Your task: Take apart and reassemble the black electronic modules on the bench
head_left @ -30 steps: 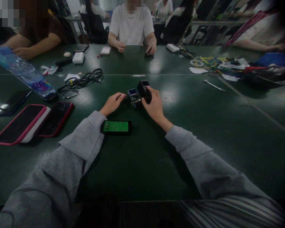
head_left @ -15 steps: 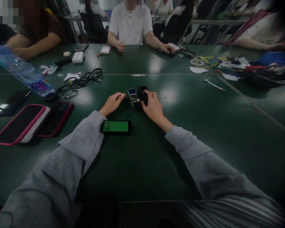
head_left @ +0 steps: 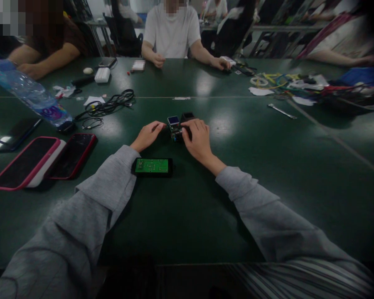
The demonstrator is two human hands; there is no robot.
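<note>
A small circuit board [head_left: 175,133] with a little screen [head_left: 173,120] at its far end lies between my hands. My left hand [head_left: 149,133] has its thumb and fingertips drawn together at the board's left edge. Thumb and forefinger of my right hand [head_left: 199,139] close on the board's right edge, while its other fingers arch over a black open-topped box [head_left: 187,116]. That box stands against the board's right side, partly hidden by the hand. Nearer me, by my left cuff, lies a black case with a green circuit board [head_left: 152,165] facing up.
Left on the green table [head_left: 187,216] are phones [head_left: 26,162], a plastic bottle [head_left: 34,95] and black cables [head_left: 112,104]. A wrench [head_left: 282,111] and a heap of wires [head_left: 286,83] lie to the right. A person in a white shirt [head_left: 171,33] sits opposite.
My right hand has shifted from gripping the black box to the right edge of the small circuit board. The left hand and the green board have stayed put.
</note>
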